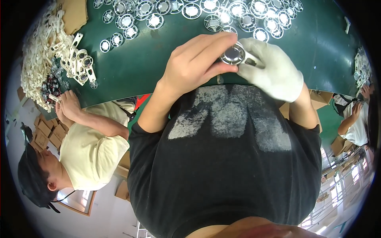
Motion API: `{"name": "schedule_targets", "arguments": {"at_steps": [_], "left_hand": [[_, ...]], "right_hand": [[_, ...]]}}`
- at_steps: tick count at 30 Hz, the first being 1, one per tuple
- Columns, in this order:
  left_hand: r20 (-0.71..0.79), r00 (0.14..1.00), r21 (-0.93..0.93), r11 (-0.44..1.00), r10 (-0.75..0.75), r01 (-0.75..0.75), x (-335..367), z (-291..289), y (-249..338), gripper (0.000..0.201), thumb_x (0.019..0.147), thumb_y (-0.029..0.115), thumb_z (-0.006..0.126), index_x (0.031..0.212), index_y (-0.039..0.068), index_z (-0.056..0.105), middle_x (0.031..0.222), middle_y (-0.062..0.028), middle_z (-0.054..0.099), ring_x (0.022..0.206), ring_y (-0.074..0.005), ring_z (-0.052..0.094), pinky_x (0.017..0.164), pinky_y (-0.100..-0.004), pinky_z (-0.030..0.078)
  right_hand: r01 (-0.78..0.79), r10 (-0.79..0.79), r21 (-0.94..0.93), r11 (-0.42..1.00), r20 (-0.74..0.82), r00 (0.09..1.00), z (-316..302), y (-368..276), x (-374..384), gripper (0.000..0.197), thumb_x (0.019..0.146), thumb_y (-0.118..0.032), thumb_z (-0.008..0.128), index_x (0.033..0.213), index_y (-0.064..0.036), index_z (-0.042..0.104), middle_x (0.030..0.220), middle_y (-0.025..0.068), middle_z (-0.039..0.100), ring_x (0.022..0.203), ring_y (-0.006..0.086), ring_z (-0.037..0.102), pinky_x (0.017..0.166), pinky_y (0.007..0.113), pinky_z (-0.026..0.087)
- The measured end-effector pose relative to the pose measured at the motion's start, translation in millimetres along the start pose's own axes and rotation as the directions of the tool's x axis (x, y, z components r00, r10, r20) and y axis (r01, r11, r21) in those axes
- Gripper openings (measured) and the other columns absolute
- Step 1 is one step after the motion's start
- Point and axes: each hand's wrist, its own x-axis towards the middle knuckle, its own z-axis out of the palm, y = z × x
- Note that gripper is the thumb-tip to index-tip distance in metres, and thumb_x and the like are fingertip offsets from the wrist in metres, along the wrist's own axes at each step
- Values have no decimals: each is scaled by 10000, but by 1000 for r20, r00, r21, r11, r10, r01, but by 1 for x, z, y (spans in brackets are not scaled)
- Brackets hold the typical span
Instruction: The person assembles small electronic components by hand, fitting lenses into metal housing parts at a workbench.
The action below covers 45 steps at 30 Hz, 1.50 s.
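Note:
A round, silver-rimmed part with a dark centre and a white handle (pixel 232 54) is held between my two hands, just above the table's near edge. My bare left hand (pixel 195 62) grips the round end, fingers over the top and thumb below. My right hand (pixel 273 70), in a white glove, is closed around the handle side, so much of the handle is hidden. Just beyond my hands, several clear round wheel-like pieces (pixel 247 22) with spokes lie on the green table.
The green table (pixel 158 51) bears a large heap of white-handled parts (pixel 39 59) at the left, beside some cardboard (pixel 73 16). A co-worker in a pale shirt (pixel 95 150) handles parts at that heap. At the far right another person (pixel 355 119) works near a smaller pile (pixel 362 67).

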Motion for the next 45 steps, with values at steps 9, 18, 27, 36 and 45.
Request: {"name": "schedule_targets", "arguments": {"at_steps": [9,18,27,36,45], "left_hand": [[59,997,-243,970,44,-28,14,-4,2,500,825,184,812,1215,-79,645,1156,-221,709,1044,-318,703,874,-357,567],[129,974,-668,709,-187,225,11,6,8,316,910,88,722,1159,-98,666,1213,-262,674,1111,-297,677,942,-386,553],[192,687,-491,538,-701,685,58,-49,-42,241,891,252,761,994,34,772,920,-46,708,675,-96,618,584,-239,483],[-422,782,88,838,-458,538,73,-151,-97,321,952,117,648,1231,-40,624,1084,-189,702,959,-262,702,817,-337,562],[-700,568,516,242,-433,821,-110,-194,-77,373,808,219,800,1127,78,668,1175,-155,601,1019,-391,644,870,-445,536]], "right_hand": [[70,-70,23,997,-16,997,14,15,0,327,960,-415,625,1042,-105,688,729,68,647,672,181,643,647,340,508],[305,-453,-526,794,-177,874,23,17,-1,224,927,-361,638,1080,-217,714,704,79,685,652,295,699,586,399,563],[-45,-41,-246,968,-333,942,13,-16,-10,635,854,-264,750,1403,-25,537,1004,135,695,886,253,681,854,341,532],[184,-247,-227,956,-291,924,16,-8,-9,368,929,-48,646,1290,6,601,906,77,675,810,159,645,808,291,526],[151,-212,-273,950,-209,955,17,3,-4,342,924,-47,636,1261,6,630,889,84,683,804,186,652,811,309,517]]}}
